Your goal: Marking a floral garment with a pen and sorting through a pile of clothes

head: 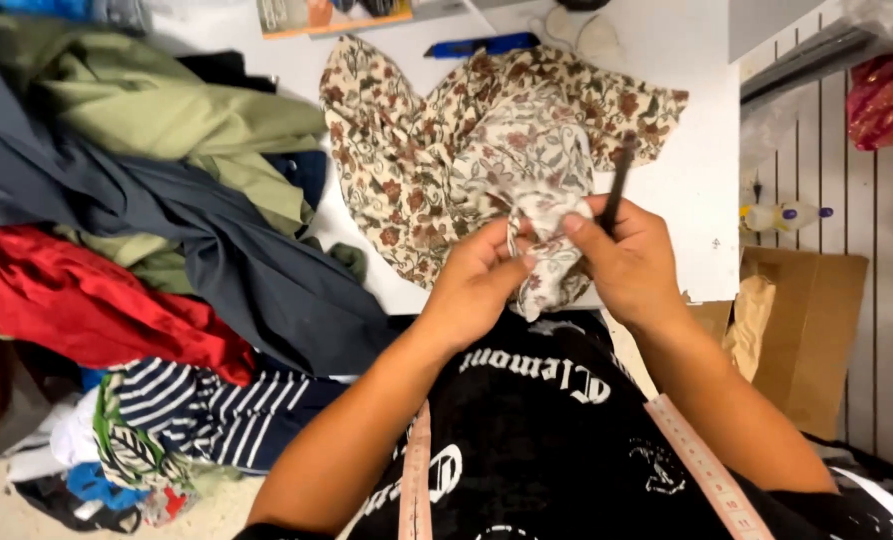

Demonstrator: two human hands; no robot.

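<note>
Fingers (527, 262) of both hands pinch shut on bunched floral cloth (547, 215) between them.

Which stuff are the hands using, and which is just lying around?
In use:
- floral cloth, pinched by left hand and right hand
- dark pen in right hand

Lying about:
- red cloth
- grey cloth
- green cloth
- striped cloth
- blue pen

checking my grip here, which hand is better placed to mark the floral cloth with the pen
Right, likely. The right hand already holds the dark pen while pinching the floral cloth. The left hand only grips the bunched cloth, so it suits steadying.
</note>
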